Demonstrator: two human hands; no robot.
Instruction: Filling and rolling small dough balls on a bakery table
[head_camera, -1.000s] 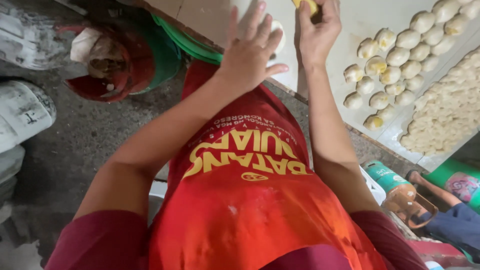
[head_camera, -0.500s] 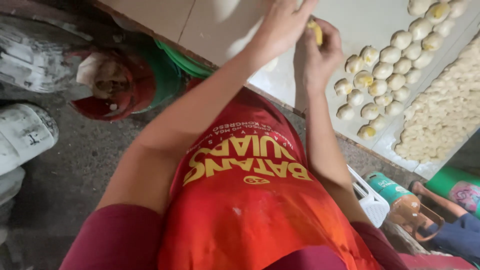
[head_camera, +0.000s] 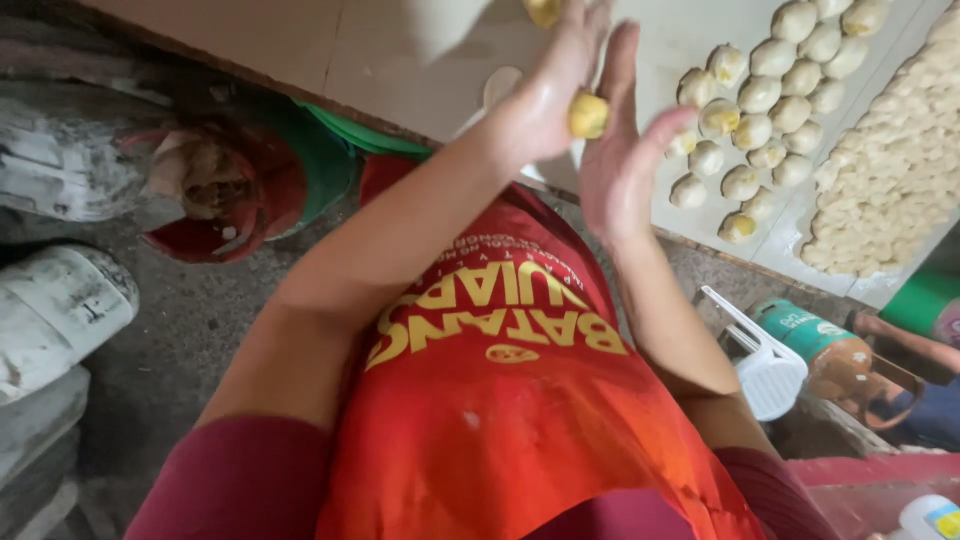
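Over on the far left, pale dusty sacks (head_camera: 60, 320) lie on the grey floor, and next to them a red bucket (head_camera: 235, 195) sits nested in a green one (head_camera: 335, 165), with crumpled scraps inside. Further along, the person's left hand (head_camera: 540, 105) is raised over the edge of the pale worktable (head_camera: 390, 60), palm turned inward and fingers spread loose. A small yellow ball of filling (head_camera: 588, 115) sits pressed between that palm and the right hand (head_camera: 625, 150), which stands upright facing it, fingers straight, neither hand clenched. Beyond the right hand, rows of filled dough balls (head_camera: 770, 110) lie close together on the table, and past them a heap of pale dough pieces (head_camera: 885, 190). Lower right, a white plastic scoop (head_camera: 765, 365) rests beside a green-capped jar (head_camera: 825, 345).
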